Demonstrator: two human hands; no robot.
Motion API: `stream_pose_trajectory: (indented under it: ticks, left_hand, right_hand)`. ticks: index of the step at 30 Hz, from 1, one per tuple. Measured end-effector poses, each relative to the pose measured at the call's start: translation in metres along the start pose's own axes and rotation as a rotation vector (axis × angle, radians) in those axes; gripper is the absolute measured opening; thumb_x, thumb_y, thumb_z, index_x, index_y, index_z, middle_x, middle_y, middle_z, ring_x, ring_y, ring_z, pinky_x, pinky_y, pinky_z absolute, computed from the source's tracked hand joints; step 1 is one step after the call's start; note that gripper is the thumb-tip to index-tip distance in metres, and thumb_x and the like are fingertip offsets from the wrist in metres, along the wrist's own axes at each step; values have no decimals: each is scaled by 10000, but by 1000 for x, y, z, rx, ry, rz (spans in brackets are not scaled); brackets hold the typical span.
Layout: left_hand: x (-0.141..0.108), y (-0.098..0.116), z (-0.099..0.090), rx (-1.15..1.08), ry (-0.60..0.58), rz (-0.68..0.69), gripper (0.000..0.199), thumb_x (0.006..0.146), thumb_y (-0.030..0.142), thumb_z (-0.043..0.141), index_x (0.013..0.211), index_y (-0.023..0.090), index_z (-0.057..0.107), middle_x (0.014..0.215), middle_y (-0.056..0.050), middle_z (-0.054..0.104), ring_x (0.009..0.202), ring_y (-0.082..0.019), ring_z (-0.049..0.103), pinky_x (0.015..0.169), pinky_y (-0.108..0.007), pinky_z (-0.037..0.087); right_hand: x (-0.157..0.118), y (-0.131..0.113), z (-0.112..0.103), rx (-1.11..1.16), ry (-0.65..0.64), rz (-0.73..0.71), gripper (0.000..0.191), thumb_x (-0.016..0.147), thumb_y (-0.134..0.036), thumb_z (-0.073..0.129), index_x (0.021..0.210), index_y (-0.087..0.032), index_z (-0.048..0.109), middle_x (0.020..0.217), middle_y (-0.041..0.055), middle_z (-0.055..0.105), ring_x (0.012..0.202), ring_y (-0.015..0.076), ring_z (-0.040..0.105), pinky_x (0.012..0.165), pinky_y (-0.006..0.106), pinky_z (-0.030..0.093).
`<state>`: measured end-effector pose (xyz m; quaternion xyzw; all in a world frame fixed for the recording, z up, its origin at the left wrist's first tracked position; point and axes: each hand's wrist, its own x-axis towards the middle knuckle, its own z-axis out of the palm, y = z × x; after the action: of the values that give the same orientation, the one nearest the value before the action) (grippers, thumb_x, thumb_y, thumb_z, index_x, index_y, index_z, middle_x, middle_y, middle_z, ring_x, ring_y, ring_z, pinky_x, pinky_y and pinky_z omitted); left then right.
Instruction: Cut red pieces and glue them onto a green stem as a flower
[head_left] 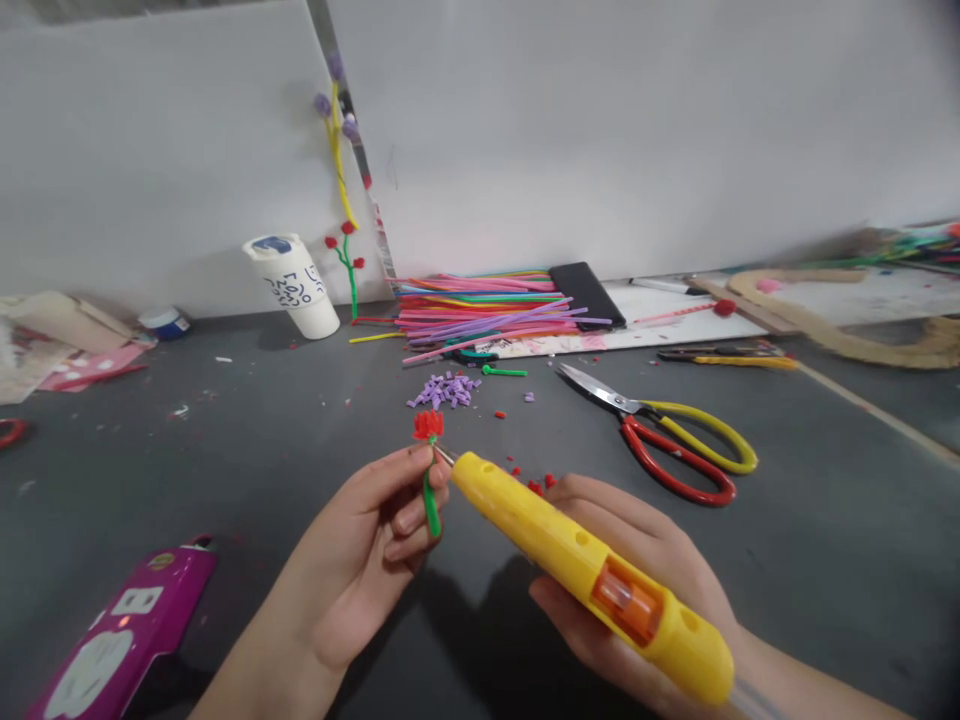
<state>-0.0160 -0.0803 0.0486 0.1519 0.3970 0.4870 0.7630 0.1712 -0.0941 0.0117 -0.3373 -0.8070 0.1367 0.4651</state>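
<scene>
Near the middle, my left hand [375,540] pinches a green stem [431,503] topped by a small red flower [429,425]. My right hand [637,560] is wrapped round a yellow soldering-iron-like tool [585,570] with an orange window near its back end. The tool's metal tip meets the green stem just below the red flower, or lies very close to it. Beyond the flower is a pile of small purple pieces [444,390], with a short green piece [506,372] behind it. Small red bits [535,487] lie beside my right hand.
Red-and-yellow scissors [679,450] lie open at right. Behind are a bundle of coloured sticks [480,310], a black phone [587,295], a white cup [292,285] and a cutter [727,358]. A purple device [127,640] is at lower left.
</scene>
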Motion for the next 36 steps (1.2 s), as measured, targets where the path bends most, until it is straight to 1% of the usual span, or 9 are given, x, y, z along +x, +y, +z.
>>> stream_pose_trajectory:
  ticks: [5,7,12,21,27,32,36]
  left_hand:
    - [-1,-2,0,-43,-20,4,261,870,42,511,657,59,660,535,14,546,337,8,356,282,-77,317]
    - [-1,-3,0,-45,-27,0,257,863,36,521,647,58,658,525,15,549,335,9,361,281,-76,314]
    - [-2,-5,1,-54,-18,-14,279,870,35,506,633,58,653,500,11,544,334,4,380,285,-78,311]
    - [-3,-3,2,-59,-22,-8,288,876,29,489,633,65,639,549,-2,570,346,8,397,289,-72,312]
    - [-3,-3,2,-55,-6,-15,265,875,31,495,655,58,640,563,-12,583,345,9,391,289,-73,315]
    - [-3,-2,3,-61,-7,-26,288,880,30,483,637,54,637,531,-5,563,340,4,388,281,-70,310]
    - [-3,-2,3,-60,-7,-33,296,883,32,477,635,58,637,508,4,546,330,3,371,277,-71,313]
  right_hand:
    - [-2,2,0,-32,1,-23,183,838,-236,469,660,-228,427,586,-3,474,527,149,432,487,270,388]
    - [-1,2,1,-37,5,-31,197,829,-227,474,647,-229,398,575,-18,434,511,140,405,471,262,350]
    - [0,2,2,-74,-1,-56,219,831,-201,467,639,-225,365,558,-35,395,494,126,385,470,252,315]
    - [-2,5,2,-106,-5,-56,238,839,-212,455,636,-234,332,548,-44,357,482,131,370,475,259,307]
    - [0,3,-1,-116,-27,-45,269,849,-245,452,615,-239,321,536,-37,366,471,134,377,461,262,310]
    - [2,3,-3,-122,-96,-40,291,864,-237,472,615,-232,323,545,-38,384,473,118,395,461,243,315]
    - [-1,5,-3,-119,-55,-33,313,877,-288,457,605,-232,315,540,-45,361,452,109,374,444,244,297]
